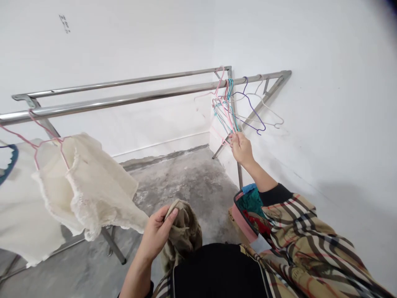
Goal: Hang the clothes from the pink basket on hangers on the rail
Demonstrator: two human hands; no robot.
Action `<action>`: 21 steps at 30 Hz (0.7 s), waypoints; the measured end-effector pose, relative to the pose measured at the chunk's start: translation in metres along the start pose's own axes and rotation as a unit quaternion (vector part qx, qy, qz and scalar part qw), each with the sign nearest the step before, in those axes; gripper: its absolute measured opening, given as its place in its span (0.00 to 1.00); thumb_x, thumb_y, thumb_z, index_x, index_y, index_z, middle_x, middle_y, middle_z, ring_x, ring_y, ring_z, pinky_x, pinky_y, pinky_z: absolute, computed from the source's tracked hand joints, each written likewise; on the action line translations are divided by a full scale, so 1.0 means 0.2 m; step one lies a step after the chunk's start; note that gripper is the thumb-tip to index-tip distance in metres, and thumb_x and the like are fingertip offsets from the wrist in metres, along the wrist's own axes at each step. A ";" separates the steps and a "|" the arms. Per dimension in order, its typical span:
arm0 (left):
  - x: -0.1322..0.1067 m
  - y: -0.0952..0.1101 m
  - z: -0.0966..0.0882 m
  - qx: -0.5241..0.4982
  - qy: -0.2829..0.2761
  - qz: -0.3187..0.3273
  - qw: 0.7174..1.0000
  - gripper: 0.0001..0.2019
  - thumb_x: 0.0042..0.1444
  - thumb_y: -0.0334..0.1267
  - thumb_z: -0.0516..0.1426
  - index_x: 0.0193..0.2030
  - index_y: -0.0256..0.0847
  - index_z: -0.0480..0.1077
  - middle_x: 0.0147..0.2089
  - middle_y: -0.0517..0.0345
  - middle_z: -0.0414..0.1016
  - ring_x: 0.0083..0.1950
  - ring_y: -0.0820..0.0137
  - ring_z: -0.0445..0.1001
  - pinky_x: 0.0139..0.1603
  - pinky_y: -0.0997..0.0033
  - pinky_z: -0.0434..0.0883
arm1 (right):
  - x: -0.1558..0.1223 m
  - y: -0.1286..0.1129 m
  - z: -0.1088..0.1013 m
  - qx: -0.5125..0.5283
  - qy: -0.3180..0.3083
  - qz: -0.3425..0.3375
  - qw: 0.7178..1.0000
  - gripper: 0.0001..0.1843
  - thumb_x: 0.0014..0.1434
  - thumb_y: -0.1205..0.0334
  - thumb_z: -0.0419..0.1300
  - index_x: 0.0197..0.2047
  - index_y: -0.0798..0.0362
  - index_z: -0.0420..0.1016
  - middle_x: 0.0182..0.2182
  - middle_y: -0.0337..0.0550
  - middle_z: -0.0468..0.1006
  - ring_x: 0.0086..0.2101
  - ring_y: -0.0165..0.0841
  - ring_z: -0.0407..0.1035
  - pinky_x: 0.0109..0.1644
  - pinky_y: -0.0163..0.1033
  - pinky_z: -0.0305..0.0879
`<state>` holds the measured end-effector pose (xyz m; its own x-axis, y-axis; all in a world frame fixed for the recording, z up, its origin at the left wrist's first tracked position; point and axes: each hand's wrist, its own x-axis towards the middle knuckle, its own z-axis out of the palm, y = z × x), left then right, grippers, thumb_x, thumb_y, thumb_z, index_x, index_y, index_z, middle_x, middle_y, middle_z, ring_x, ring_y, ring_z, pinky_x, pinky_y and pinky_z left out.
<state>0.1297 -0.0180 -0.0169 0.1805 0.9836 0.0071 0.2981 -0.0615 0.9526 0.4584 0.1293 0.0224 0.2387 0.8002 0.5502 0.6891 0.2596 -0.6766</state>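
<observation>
I log right hand (242, 149) pinching light, springy wire hangers (225, 109) low on the bunch; left hand (156, 234) pinching limp brown cloth (182, 229) by its edge.

right hand (241, 149) grips hangers (226, 109), left hand (156, 234) holds cloth (184, 229)

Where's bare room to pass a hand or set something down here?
Bare concrete floor runs between the cream lace-edged garment and the pink-rimmed case of clothes, up to the wall. The steel rail is free midway, between the pink hanger and the wire hangers. Crowded there, around the right hand.
</observation>
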 end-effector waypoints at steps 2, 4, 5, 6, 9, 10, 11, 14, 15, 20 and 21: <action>0.02 0.00 -0.01 0.017 0.025 0.035 0.999 0.16 0.57 0.52 0.57 0.35 0.40 0.77 0.31 0.56 0.72 0.35 0.67 0.68 0.37 0.71 0.66 | -0.06 -0.03 -0.03 0.015 0.014 -0.011 1.000 0.24 0.69 0.47 0.39 0.43 0.54 0.69 0.23 0.40 0.71 0.26 0.33 0.69 0.34 0.37 0.62; 0.05 -0.01 -0.02 0.031 0.066 0.064 0.995 0.16 0.55 0.52 0.59 0.30 0.41 0.77 0.30 0.57 0.70 0.35 0.68 0.66 0.38 0.71 0.66 | -0.15 -0.05 -0.06 0.030 0.006 -0.017 0.999 0.24 0.69 0.45 0.40 0.42 0.53 0.69 0.20 0.37 0.68 0.23 0.32 0.66 0.32 0.37 0.61; 0.07 -0.02 -0.03 0.031 0.083 0.066 0.994 0.16 0.54 0.52 0.59 0.27 0.41 0.76 0.29 0.58 0.69 0.34 0.68 0.66 0.38 0.71 0.65 | -0.20 -0.05 -0.09 0.040 0.000 -0.017 0.999 0.24 0.69 0.45 0.41 0.42 0.53 0.69 0.20 0.36 0.66 0.22 0.31 0.65 0.30 0.36 0.60; 0.08 -0.02 -0.04 0.024 0.093 0.060 0.994 0.16 0.54 0.52 0.60 0.26 0.41 0.76 0.28 0.59 0.68 0.33 0.69 0.65 0.38 0.72 0.65 | -0.27 -0.05 -0.10 0.054 -0.007 -0.013 0.998 0.23 0.69 0.44 0.42 0.43 0.52 0.68 0.19 0.35 0.65 0.21 0.31 0.64 0.29 0.36 0.60; 0.13 -0.04 -0.07 -0.034 0.097 0.019 0.995 0.16 0.55 0.51 0.60 0.31 0.39 0.76 0.28 0.60 0.71 0.33 0.70 0.67 0.37 0.73 0.65 | -0.51 -0.01 -0.14 0.119 -0.022 0.015 0.993 0.19 0.69 0.46 0.44 0.45 0.51 0.67 0.19 0.33 0.62 0.18 0.29 0.59 0.25 0.36 0.57; 0.15 -0.05 -0.08 -0.059 0.101 0.010 0.993 0.16 0.55 0.51 0.60 0.32 0.38 0.76 0.29 0.59 0.73 0.33 0.70 0.68 0.37 0.73 0.66 | -0.60 0.01 -0.14 0.144 -0.020 0.026 0.989 0.17 0.69 0.47 0.45 0.45 0.50 0.66 0.18 0.32 0.61 0.17 0.30 0.58 0.25 0.36 0.57; 0.17 -0.05 -0.10 -0.084 0.108 0.005 0.991 0.16 0.55 0.51 0.60 0.34 0.37 0.76 0.30 0.59 0.74 0.34 0.70 0.69 0.38 0.73 0.66 | -0.70 0.03 -0.14 0.167 -0.011 0.034 0.985 0.16 0.70 0.49 0.45 0.44 0.49 0.66 0.18 0.31 0.59 0.18 0.30 0.59 0.25 0.37 0.59; 0.24 -0.06 -0.13 -0.166 0.126 -0.004 0.978 0.16 0.54 0.51 0.62 0.36 0.37 0.76 0.30 0.60 0.76 0.33 0.72 0.71 0.37 0.75 0.68 | -0.95 0.08 -0.09 0.211 0.025 0.038 0.976 0.13 0.69 0.52 0.46 0.37 0.47 0.66 0.22 0.37 0.65 0.27 0.34 0.67 0.35 0.41 0.66; 0.26 -0.05 -0.13 -0.193 0.126 -0.008 0.973 0.16 0.53 0.50 0.63 0.36 0.37 0.76 0.29 0.60 0.76 0.32 0.72 0.72 0.36 0.75 0.69 | -1.02 0.09 -0.07 0.218 0.013 0.036 0.975 0.13 0.68 0.52 0.48 0.34 0.47 0.65 0.24 0.39 0.68 0.30 0.36 0.68 0.38 0.43 0.67; 0.33 -0.01 -0.08 -0.274 0.090 -0.034 0.957 0.17 0.47 0.49 0.67 0.38 0.39 0.75 0.30 0.62 0.78 0.31 0.73 0.75 0.34 0.75 0.71 | -1.07 0.10 0.02 0.197 -0.186 0.155 0.950 0.10 0.61 0.50 0.58 0.37 0.48 0.68 0.25 0.37 0.69 0.26 0.33 0.65 0.31 0.39 0.64; 0.34 -0.01 -0.07 -0.284 0.080 -0.043 0.955 0.17 0.46 0.49 0.67 0.38 0.39 0.75 0.30 0.62 0.78 0.31 0.73 0.75 0.34 0.75 0.71 | -1.05 0.09 0.04 0.203 -0.218 0.187 0.936 0.12 0.62 0.49 0.57 0.40 0.49 0.69 0.23 0.36 0.67 0.23 0.32 0.62 0.27 0.37 0.61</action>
<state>0.1285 0.0509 -0.0135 0.0199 0.9969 -0.0760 -0.2589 0.0785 0.9627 0.4158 -0.0304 -0.1096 0.0483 0.9978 0.0447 0.2747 0.0297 -0.9611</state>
